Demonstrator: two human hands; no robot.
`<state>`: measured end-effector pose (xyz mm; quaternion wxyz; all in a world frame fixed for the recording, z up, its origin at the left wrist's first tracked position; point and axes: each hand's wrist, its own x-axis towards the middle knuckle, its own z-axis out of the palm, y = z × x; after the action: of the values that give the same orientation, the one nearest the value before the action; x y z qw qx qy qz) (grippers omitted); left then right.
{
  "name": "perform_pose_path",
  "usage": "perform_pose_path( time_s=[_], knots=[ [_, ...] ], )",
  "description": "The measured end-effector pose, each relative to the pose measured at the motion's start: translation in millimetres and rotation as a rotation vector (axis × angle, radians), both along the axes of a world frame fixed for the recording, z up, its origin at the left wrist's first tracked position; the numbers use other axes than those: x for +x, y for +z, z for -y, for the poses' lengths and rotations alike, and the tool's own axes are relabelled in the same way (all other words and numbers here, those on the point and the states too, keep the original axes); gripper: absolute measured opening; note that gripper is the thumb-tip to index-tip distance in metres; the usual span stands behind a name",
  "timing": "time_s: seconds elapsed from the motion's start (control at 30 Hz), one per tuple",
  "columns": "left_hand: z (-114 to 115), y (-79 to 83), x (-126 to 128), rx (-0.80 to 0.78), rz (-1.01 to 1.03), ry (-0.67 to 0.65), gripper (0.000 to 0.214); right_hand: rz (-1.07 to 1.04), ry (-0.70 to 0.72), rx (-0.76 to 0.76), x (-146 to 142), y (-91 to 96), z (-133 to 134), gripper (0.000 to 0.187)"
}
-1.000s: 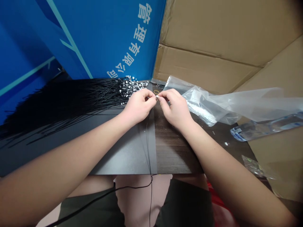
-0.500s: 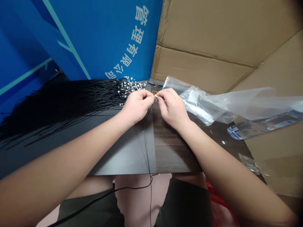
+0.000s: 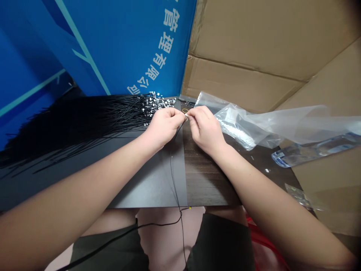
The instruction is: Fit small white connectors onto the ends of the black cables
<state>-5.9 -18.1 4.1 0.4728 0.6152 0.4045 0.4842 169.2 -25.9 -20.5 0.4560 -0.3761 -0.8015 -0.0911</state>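
Over the seam of the table, my left hand [image 3: 167, 126] is closed in a pinch on the end of a thin black cable [image 3: 173, 169]. The cable drops from the fingers across the grey surface and over the front edge. Fingertips nearly touching it, my right hand [image 3: 205, 126] pinches a tiny white connector [image 3: 186, 115] at the cable's end. The fingers partly cover the connector, so how it joins the cable is hidden. Left of my left hand lies a big bundle of black cables [image 3: 84, 113] with white ends [image 3: 155, 103].
Clear plastic bags [image 3: 237, 130], one holding small white pieces, lie right of my right hand. A blue-edged clear package [image 3: 313, 150] and a small bag [image 3: 297, 195] sit farther right. A blue printed panel [image 3: 118, 45] and cardboard [image 3: 248, 34] wall the back. A yellow-tipped black cable [image 3: 158, 224] hangs in front.
The hands keep the same pinch at nearly the same spot. The hanging cable has shifted slightly, its lower end swinging right. The whole view has moved a little.
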Motion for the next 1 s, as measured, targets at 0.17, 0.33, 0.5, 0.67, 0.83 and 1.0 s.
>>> perform_pose_path(
  time_s=[0.17, 0.33, 0.5, 0.67, 0.83, 1.0],
  knots=[
    [0.9, 1.0, 0.4, 0.005, -0.031, 0.004, 0.023, -0.044, -0.021, -0.024, 0.4, 0.2, 0.8, 0.018],
    [-0.1, 0.4, -0.6, 0.019, -0.055, -0.012, 0.024, -0.057, -0.027, -0.001, 0.9, 0.0, 0.1, 0.017],
    [-1.5, 0.5, -1.7, 0.039, -0.067, -0.003, 0.021, -0.039, -0.017, 0.022, 0.4, 0.5, 0.8, 0.018],
    [-1.0, 1.8, -2.5, 0.068, -0.064, 0.005, 0.02, -0.029, -0.019, -0.007, -0.1, 0.6, 1.9, 0.018],
    [0.0, 3.0, -2.3, 0.065, -0.063, 0.011, 0.018, -0.015, -0.016, 0.016, -0.2, 0.1, 1.7, 0.021],
    [0.0, 3.3, -1.3, 0.046, -0.058, -0.015, 0.023, -0.042, -0.023, 0.017, -0.1, 1.0, 1.6, 0.02]
  ],
)
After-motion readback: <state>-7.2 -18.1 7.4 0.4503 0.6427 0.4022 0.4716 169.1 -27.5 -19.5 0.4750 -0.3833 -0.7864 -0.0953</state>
